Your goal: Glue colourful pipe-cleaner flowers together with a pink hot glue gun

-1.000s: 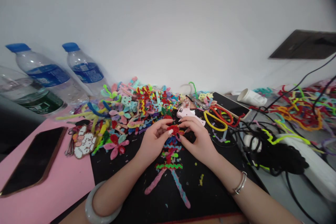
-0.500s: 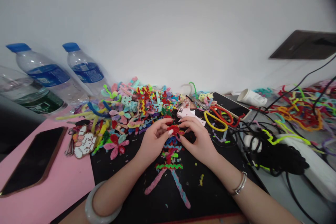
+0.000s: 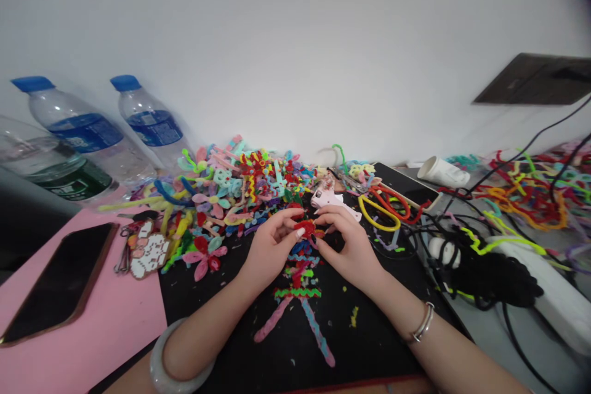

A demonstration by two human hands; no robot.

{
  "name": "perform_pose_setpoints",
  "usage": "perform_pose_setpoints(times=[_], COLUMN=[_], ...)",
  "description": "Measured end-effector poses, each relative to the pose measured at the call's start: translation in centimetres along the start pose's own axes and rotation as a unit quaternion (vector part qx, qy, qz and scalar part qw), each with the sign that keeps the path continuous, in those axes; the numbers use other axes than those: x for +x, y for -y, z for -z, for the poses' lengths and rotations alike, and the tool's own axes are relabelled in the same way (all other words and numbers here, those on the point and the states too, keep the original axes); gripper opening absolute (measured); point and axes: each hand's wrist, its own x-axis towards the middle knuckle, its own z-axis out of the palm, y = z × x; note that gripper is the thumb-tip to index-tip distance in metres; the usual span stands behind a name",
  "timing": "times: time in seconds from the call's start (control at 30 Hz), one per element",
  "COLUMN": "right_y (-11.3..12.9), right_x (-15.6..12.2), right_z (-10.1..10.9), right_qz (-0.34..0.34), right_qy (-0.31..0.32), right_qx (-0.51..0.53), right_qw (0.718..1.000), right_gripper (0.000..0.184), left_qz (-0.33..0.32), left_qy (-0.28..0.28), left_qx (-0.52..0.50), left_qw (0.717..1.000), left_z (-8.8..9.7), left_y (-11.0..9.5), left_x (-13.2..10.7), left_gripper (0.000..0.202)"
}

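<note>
My left hand [image 3: 270, 246] and my right hand [image 3: 348, 246] meet over a black mat [image 3: 378, 332], fingertips pinched on a small red pipe-cleaner piece [image 3: 305, 227]. That piece sits at the top of a flat pipe-cleaner figure [image 3: 299, 295] with zigzag bands and two pink-and-blue legs. A pale bangle [image 3: 173, 369] circles my left wrist and a silver bracelet [image 3: 422, 322] my right. A big heap of coloured pipe-cleaner shapes [image 3: 231, 188] lies just behind my hands.
A dark phone [image 3: 58, 280] lies on pink paper [image 3: 106, 332] at left, beside a beaded charm [image 3: 148, 255]. Water bottles [image 3: 148, 123] stand at back left. A pink glue gun [image 3: 332, 200], a white cup [image 3: 441, 170], black cables [image 3: 484, 274] and loose pipe cleaners [image 3: 530, 194] fill the right.
</note>
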Motion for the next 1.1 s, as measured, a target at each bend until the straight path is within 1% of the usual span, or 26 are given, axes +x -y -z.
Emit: perform_pose_setpoints(times=[0.37,0.93,1.1], right_y=[0.11,0.15,0.12], right_x=[-0.01,0.06,0.08], right_z=[0.04,0.05,0.04], right_qz=[0.002,0.004,0.011], right_qy=[-0.005,-0.003,-0.007], right_qx=[0.001,0.000,0.005], right_qw=[1.000,1.000,1.000], right_gripper=[0.024,0.025,0.025], left_qz=[0.006,0.002,0.002], left_qy=[-0.009,-0.003,-0.009], left_qx=[0.004,0.005,0.010], left_qw=[1.000,1.000,1.000], left_z=[-0.09,0.05,-0.03], left_y=[-0.29,-0.09,-0.25], left_x=[-0.07,-0.14,-0.09], left_gripper=[0.029,0.030,0.029])
